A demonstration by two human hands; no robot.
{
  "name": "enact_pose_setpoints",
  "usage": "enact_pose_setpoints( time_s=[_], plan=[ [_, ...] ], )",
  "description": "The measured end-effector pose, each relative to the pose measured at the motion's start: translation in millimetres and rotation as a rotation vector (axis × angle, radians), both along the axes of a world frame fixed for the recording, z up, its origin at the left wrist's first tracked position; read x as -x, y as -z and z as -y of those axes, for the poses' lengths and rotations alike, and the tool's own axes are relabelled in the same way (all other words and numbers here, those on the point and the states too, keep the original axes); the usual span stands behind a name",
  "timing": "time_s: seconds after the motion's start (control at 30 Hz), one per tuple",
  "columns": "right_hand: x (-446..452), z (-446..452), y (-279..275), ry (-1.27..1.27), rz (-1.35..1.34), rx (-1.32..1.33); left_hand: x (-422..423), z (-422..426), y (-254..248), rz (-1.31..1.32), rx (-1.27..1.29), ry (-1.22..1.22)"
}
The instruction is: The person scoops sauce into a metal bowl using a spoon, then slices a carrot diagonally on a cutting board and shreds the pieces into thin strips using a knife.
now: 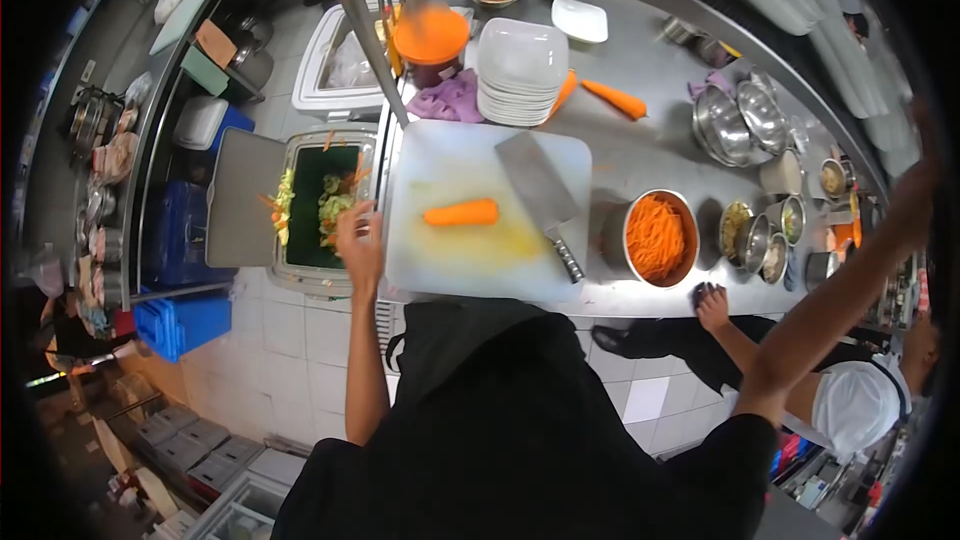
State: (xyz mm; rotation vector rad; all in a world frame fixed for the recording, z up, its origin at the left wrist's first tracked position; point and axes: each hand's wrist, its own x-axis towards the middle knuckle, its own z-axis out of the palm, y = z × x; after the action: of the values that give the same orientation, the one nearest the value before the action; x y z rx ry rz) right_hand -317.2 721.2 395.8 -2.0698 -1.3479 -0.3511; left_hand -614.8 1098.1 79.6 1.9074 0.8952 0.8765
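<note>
Going left to right: first there's an open bin with veg scraps inside. They look light, limp and probably damp, so scooping from underneath should beat pinching. The left hand is right at the bin's worktop-side edge, fingers bent and loosely spread, not clearly pinching anything. Can't tell if it's actually touching the rim.

Next, the carrot lies on its side near the middle of the cutting board, narrow end pointing left, nobody holding it. I'd expect it to be stiff and fairly light, no worries about crushing it, but it's round and looks peeled, so it could roll or slip on what looks like a wet board. Best hold imo is across the thicker right end, fingertips tucked.

Just right of it is the cleaver, flat on the board with the handle toward the near right corner. Probably blade-heavy, so handle only, close up to the blade.

Then a pot of shredded carrot on the worktop: soft, springy stuff, grab a loose handful. A co-worker's hand is near it.

Far right, the right hand is raised at the dark edge; can't tell what its fingers are doing.
</note>
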Motion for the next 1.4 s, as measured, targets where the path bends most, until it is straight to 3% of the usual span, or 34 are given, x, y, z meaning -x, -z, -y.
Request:
enact_pose_setpoints(
  time_s=[0.07, 0.1, 0.13, 0.17, 0.23, 0.3, 0.47, 0.57, 0.67, 0.73, 0.83, 0.93, 1.1, 1.2, 1.4],
  plan=[
    [12.3, 6.4, 43.5, -0.020, -0.035, -0.073, -9.8, 11.2, -5.5, -0.076, -0.031, 0.158],
    [74.7, -65.7, 75.4, 0.086, -0.461, -0.048, -17.9, 17.4, -15.6, -0.142, -0.054, 0.251],
    [84.5, -79.3, 140.8, 0.171, -0.334, 0.218, -27.5, 23.9, -19.8, -0.155, -0.054, 0.261],
    [91.0, -78.9, 192.3, 0.185, -0.380, 0.507, -33.7, 30.9, -22.5, -0.158, -0.109, 0.381],
    [109.4, -72.7, 278.8, 0.323, -0.397, 0.582, -46.2, 41.5, -19.3, -0.168, -0.156, 0.509],
    [119.8, -73.2, 330.2, 0.394, -0.358, 0.510, -56.9, 47.2, -10.2, -0.227, -0.309, 0.650],
    [123.0, -84.7, 342.7, 0.542, -0.352, 0.329, -88.6, 58.9, 7.0, -0.285, -0.355, 0.718],
    [128.8, -74.5, 306.4, 0.567, -0.469, 0.249, -88.5, 66.0, 23.2, -0.259, -0.289, 0.766],
    [150.3, -62.5, 273.5, 0.615, -0.611, 0.473, -81.8, 83.2, 27.9, -0.165, -0.216, 0.776],
    [157.9, -58.9, 285.8, 0.659, -0.542, 0.454, -78.3, 91.1, 26.5, -0.107, -0.219, 0.770],
    [147.0, -60.9, 299.9, 0.525, -0.362, 0.301, -88.0, 91.1, 28.9, -0.069, -0.293, 0.691],
    [147.4, -61.8, 305.8, 0.532, -0.555, 0.374, -95.8, 98.6, 35.2, -0.147, -0.234, 0.611],
    [180.2, -59.5, 274.6, 0.505, -0.698, 0.411, -101.0, 107.1, 37.6, -0.123, -0.487, 0.610],
    [196.3, -60.4, 249.9, 0.439, -0.747, 0.462, -96.8, 111.1, 27.3, -0.168, -0.516, 0.686],
    [213.7, -50.8, 258.6, 0.447, -0.721, 0.531, -97.6, 113.1, 36.6, -0.180, -0.555, 0.667]
  ],
)
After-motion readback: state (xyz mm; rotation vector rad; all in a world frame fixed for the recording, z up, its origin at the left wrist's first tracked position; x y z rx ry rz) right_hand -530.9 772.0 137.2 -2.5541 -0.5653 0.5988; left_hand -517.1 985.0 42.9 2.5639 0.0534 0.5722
